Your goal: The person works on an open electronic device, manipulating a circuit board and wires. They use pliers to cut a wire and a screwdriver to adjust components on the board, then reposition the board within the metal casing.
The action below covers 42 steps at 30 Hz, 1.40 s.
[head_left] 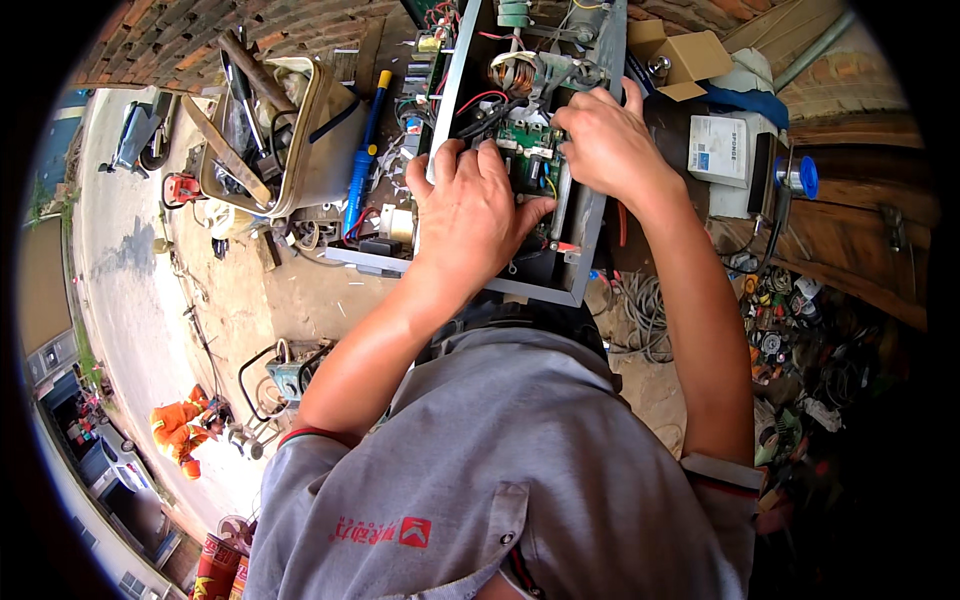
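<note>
A metal machine casing (590,240) lies open, packed with wires, a copper coil (514,72) and a green circuit board (527,140). My left hand (465,215) bends its fingers over the casing's left side and the board's edge, its thumb reaching across the board's near end. At the board's opposite edge, my right hand (615,145) has its fingers curled down and closed on it. The fingertips of both hands are partly hidden among the parts. A small yellow-and-blue part (549,186) shows just above my left thumb.
Left of the casing stand a tool bucket (310,150) and a blue tube with a yellow end (366,150). On the right are an open cardboard box (690,60), a white box (717,150) and a solder spool (800,176). Coiled cable (640,310) lies below; a person in orange (180,430) crouches outside.
</note>
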Tool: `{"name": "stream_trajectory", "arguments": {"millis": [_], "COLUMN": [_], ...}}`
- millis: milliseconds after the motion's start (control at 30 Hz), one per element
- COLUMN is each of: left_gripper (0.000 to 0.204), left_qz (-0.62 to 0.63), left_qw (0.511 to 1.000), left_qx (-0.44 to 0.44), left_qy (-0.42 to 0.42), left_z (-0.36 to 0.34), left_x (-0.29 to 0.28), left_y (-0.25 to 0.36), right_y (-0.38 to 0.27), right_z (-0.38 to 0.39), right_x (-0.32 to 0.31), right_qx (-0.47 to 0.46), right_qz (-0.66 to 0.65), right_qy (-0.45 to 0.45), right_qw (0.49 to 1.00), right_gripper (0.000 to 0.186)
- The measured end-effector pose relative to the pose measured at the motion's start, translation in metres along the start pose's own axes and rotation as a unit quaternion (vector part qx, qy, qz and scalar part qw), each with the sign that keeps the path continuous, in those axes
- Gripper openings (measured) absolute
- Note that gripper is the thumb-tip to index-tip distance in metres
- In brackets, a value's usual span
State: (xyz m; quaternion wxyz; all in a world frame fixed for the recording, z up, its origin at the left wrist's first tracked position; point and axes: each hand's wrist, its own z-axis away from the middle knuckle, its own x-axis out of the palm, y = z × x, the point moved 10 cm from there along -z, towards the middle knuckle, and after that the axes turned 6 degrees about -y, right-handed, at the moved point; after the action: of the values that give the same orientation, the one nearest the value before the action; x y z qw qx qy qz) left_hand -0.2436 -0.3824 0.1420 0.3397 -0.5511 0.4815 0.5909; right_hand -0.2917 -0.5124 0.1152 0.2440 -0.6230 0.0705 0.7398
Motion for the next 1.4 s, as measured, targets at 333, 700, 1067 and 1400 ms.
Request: {"name": "stream_trajectory", "arguments": {"millis": [333,700,1067,1400], "left_gripper": [0.078,0.066,0.088,0.091], "left_qz": [-0.023,0.089,0.117,0.283], "left_qw": [0.991,0.980,0.977,0.898], "left_qx": [-0.096,-0.164,-0.110,-0.228], "left_qy": [-0.090,-0.074,-0.143,-0.246], "left_z": [-0.015,-0.017,-0.017,-0.015], "left_x": [0.017,0.020,0.025,0.023], "left_y": [0.010,-0.007,-0.006,-0.024], "right_y": [0.005,0.004,0.005,-0.006], "right_z": [-0.008,-0.007,-0.009,-0.010], "right_x": [0.004,0.000,0.006,-0.005], "right_qx": [-0.026,-0.058,-0.055,-0.129], "right_qz": [-0.003,-0.058,-0.093,-0.219], "right_qy": [0.006,0.085,0.094,0.229], "right_qw": [1.000,0.993,0.990,0.940], "right_gripper": [0.014,0.012,0.013,0.015]}}
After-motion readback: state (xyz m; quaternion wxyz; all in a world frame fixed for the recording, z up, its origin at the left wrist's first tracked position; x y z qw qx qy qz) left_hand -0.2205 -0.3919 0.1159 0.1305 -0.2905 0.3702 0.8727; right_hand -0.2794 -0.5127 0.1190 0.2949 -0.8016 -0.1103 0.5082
